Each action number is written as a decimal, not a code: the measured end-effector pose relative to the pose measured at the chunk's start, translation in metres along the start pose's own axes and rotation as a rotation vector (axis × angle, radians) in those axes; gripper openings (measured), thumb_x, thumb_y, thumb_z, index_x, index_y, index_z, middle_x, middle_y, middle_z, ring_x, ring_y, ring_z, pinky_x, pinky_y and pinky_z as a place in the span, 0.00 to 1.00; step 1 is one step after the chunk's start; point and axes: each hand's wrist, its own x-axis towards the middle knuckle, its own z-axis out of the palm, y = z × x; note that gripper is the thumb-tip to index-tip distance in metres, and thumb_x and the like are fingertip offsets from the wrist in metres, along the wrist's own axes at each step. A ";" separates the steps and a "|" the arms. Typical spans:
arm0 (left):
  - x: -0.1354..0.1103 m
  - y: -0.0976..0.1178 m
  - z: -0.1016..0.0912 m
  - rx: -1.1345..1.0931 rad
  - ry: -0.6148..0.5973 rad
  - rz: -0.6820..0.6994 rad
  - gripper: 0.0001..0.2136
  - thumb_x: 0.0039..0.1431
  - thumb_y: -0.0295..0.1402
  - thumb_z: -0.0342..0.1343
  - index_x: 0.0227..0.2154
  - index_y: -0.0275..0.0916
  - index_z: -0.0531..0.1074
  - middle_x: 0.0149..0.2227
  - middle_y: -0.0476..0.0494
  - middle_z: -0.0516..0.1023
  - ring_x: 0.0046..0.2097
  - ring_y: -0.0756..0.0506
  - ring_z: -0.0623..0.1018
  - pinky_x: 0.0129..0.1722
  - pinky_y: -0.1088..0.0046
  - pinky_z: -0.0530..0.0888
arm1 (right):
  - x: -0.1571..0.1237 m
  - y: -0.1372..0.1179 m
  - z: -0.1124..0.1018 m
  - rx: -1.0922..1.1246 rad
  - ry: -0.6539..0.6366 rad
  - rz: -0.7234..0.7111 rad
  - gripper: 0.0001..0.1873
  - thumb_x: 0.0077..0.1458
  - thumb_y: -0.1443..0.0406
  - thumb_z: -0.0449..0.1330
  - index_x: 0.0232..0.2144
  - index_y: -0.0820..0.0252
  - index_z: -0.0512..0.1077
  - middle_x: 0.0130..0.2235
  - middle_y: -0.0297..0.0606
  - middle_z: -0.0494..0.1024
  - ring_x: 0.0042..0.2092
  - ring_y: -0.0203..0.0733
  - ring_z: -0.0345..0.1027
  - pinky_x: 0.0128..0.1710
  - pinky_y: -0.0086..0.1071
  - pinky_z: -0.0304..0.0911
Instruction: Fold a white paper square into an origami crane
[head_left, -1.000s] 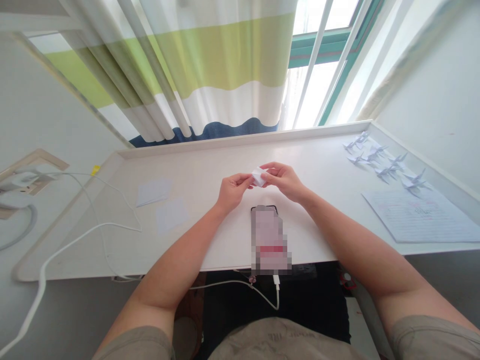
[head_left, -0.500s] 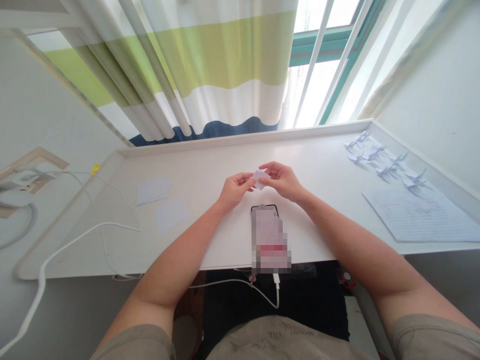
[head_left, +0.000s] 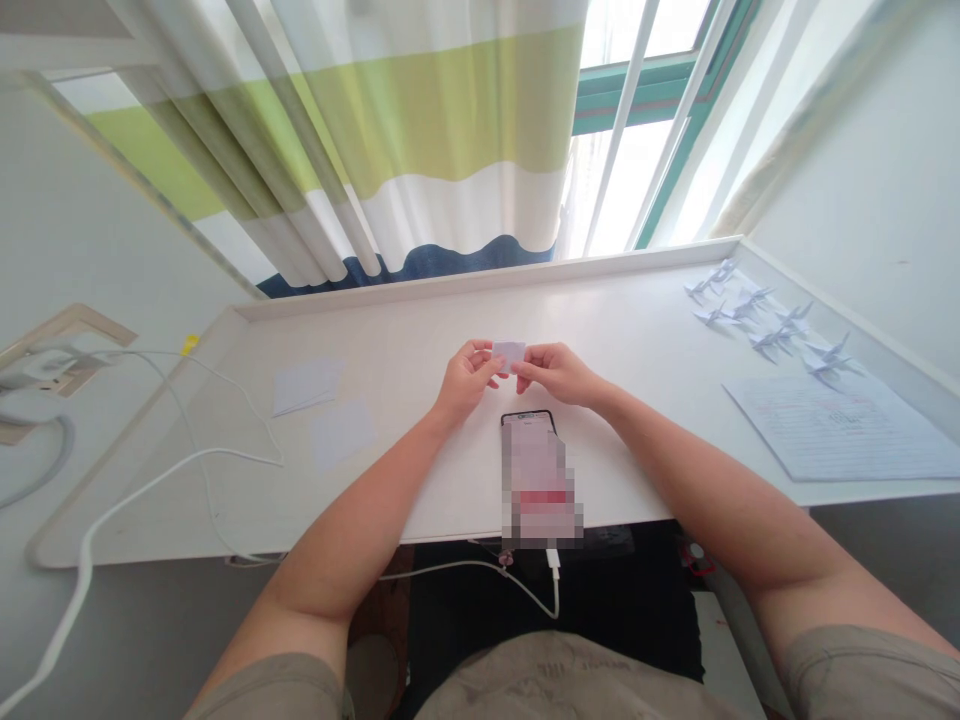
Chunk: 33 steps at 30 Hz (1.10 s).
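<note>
Though small, paper square (head_left: pixel 510 353) between left hand (head_left: pixel 465 380) and right hand (head_left: pixel 561 373), in both pinches.

Phone (head_left: pixel 534 455) at tbl (head_left: pixel 457 480) edge w/ wht cable (head_left: pixel 553 568) — striped curtain (head_left: pixel 450 120) bhd.

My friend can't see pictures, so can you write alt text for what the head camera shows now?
A person's left hand and right hand hold a small piece of white paper over a white desk. A phone lies nearer the body; folded paper birds and lined paper lie to the right, plain white sheets to the left.
</note>
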 end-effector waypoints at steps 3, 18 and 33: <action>0.000 0.001 0.000 0.023 -0.026 0.045 0.24 0.56 0.57 0.71 0.36 0.40 0.74 0.30 0.47 0.83 0.29 0.48 0.81 0.30 0.71 0.75 | -0.001 -0.001 -0.002 -0.029 -0.069 -0.001 0.27 0.60 0.41 0.69 0.26 0.58 0.78 0.28 0.40 0.84 0.30 0.40 0.75 0.35 0.36 0.69; -0.010 0.001 0.013 0.169 0.052 0.141 0.29 0.65 0.68 0.55 0.34 0.43 0.64 0.17 0.53 0.76 0.18 0.50 0.73 0.21 0.75 0.66 | -0.002 -0.001 0.005 -0.131 -0.081 -0.062 0.36 0.65 0.33 0.57 0.25 0.56 0.69 0.23 0.34 0.75 0.26 0.38 0.70 0.31 0.35 0.63; -0.011 0.012 0.018 0.046 -0.040 -0.012 0.25 0.68 0.59 0.53 0.29 0.40 0.67 0.26 0.45 0.81 0.28 0.45 0.84 0.25 0.73 0.75 | -0.002 -0.009 0.017 -0.219 0.265 -0.157 0.34 0.71 0.35 0.50 0.25 0.53 0.60 0.20 0.30 0.69 0.22 0.35 0.61 0.23 0.32 0.55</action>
